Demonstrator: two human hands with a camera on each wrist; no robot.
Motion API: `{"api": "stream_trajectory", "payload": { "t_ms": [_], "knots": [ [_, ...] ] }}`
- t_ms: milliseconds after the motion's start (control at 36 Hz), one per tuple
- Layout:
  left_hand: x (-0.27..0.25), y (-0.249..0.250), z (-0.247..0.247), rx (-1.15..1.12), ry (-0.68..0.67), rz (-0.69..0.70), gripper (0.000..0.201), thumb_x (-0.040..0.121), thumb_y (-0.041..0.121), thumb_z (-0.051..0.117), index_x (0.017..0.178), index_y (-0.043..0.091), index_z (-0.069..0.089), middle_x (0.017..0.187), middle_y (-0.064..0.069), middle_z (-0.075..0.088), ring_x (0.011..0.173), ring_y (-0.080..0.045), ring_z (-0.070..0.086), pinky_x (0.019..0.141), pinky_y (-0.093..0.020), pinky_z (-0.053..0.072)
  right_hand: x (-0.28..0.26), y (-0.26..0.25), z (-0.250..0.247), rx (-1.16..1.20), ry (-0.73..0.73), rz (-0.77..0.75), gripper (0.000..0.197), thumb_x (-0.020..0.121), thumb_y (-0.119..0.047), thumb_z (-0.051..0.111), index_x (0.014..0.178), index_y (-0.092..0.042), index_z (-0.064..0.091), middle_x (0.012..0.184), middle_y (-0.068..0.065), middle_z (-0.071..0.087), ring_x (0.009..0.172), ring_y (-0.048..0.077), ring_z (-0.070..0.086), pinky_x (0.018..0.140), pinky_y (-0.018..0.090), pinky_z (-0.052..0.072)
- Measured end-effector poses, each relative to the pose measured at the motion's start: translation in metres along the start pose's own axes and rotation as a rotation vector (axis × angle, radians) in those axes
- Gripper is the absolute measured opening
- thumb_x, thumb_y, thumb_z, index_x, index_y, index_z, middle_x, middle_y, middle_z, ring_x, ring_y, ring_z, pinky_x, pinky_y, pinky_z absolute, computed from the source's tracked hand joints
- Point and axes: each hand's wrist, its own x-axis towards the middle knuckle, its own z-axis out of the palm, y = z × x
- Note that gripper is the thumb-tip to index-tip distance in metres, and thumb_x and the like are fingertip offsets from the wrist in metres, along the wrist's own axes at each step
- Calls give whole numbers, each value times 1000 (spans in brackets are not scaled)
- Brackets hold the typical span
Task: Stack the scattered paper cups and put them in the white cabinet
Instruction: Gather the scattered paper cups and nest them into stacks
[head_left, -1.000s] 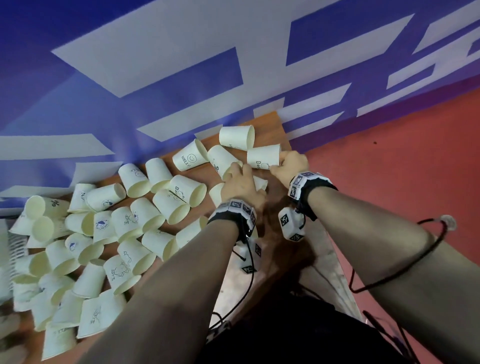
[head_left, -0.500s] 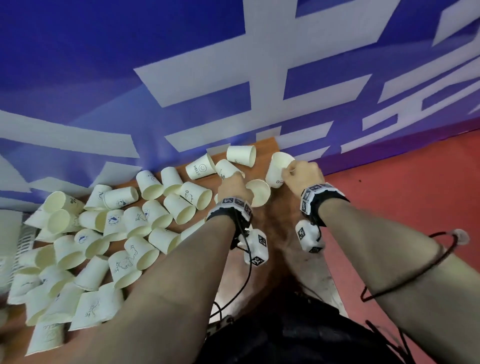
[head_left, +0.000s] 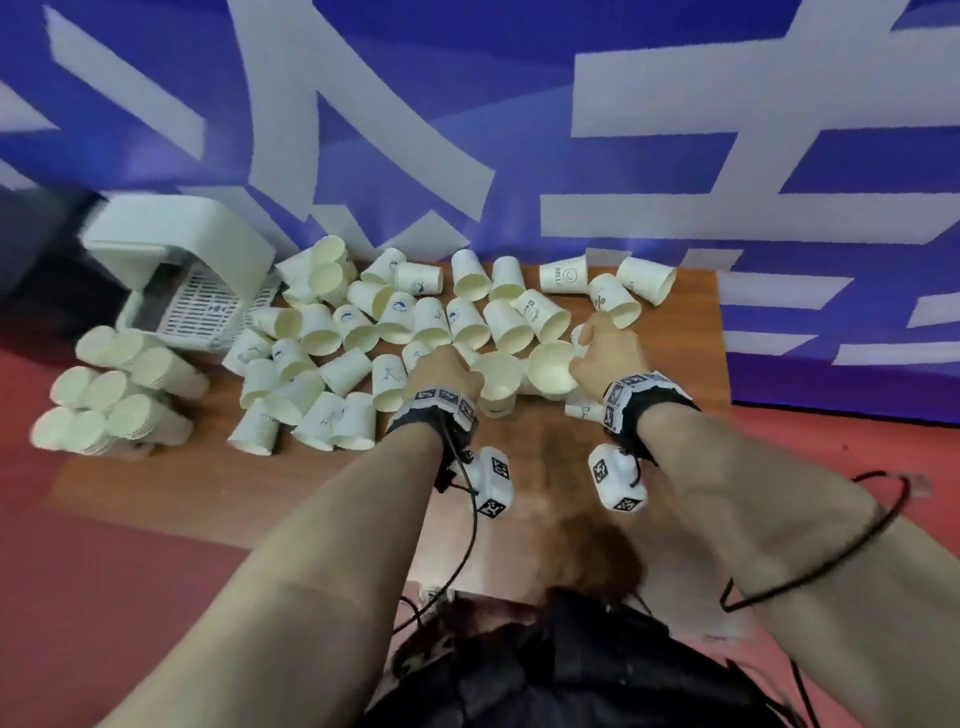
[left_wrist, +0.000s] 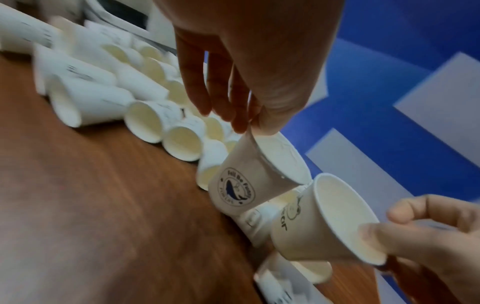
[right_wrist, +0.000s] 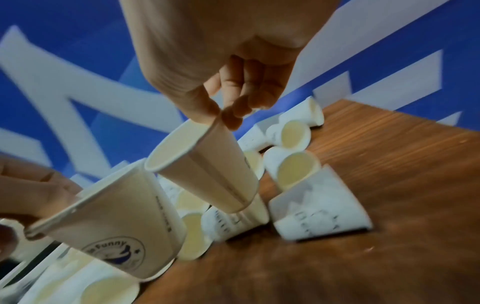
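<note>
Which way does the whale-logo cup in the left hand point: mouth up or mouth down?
Mouth up, tilted: the left hand pinches the whale-logo cup by its rim, base hanging down.

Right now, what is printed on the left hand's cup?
A dark blue whale in a round badge; left wrist view.

brown wood-grain desk (head_left: 322, 499), long edge pushed against a backdrop. backdrop is a blue wall banner (head_left: 519, 62) with large white strokes across it, filling the upper half of the head view; seen also behind everything in both wrist views. red floor (head_left: 104, 597) on both sides of the desk. thin black cable (head_left: 470, 540) hangs down near the desk's front edge; a second black cable loop (head_left: 831, 566) lies off to the right, over the floor.
</note>
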Motion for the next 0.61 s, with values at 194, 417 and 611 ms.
{"api": "stream_trajectory", "payload": {
  "t_ms": [194, 417, 611],
  "knots": [
    [-3, -106, -36, -45, 31, -52, 17, 79, 26, 62, 88, 11, 62, 84, -6, 66, 74, -26, 61, 64, -29, 46, -34, -80, 58, -137, -85, -155, 21, 79, -18, 60, 99, -23, 66, 98, 6, 67, 90, 29, 63, 68, 27, 43],
    [0, -218, -83, -96, 43, -33, 14, 76, 23, 61, 71, 11, 55, 75, -7, 64, 60, -19, 54, 53, -25, 40, -78, -174, 122, -161, -24, -137, 11, 82, -19, 60, 91, -22, 65, 99, 8, 68, 93, 30, 62, 70, 28, 44],
    [11, -327, -136, -121, 65, -75, 22, 76, 26, 61, 94, 13, 60, 88, -6, 64, 78, -30, 63, 67, -34, 52, -110, -273, 193, -172, -61, -225, 14, 83, -17, 58, 94, -15, 67, 93, 9, 66, 83, 27, 60, 65, 28, 44]
  ]
}}
